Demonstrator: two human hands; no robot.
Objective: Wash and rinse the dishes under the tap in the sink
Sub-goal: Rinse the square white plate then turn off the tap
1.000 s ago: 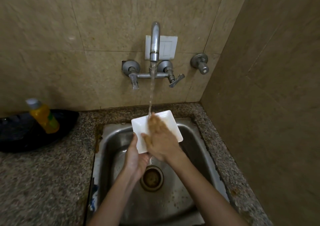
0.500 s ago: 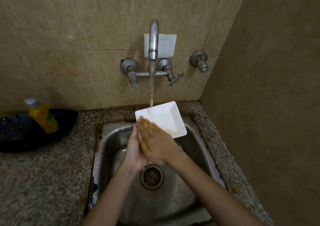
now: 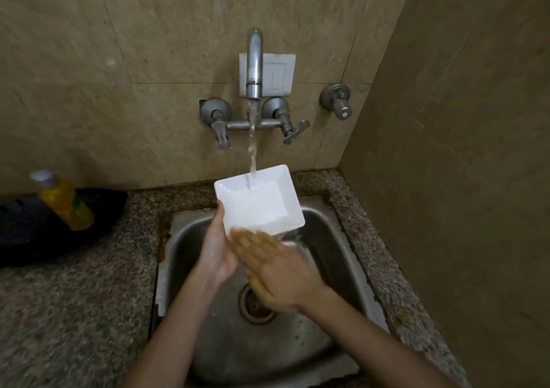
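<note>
Left hand grips dish under tap stream; right hand, flat-fingered, blurred, at its 6 o'clock edge. Rinsing; next, likely turning it over.

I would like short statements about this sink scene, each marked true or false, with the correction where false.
1. Water from the tap falls on the white square plate. True.
2. The left hand holds the plate by its left edge. True.
3. The right hand grips a sponge. False: its fingers are straight and hold nothing.
4. The yellow bottle stands in the sink. False: it rests on a dark tray left of the sink.
5. The plate lies on the sink floor. False: it is held up, tilted, above the sink.
</note>
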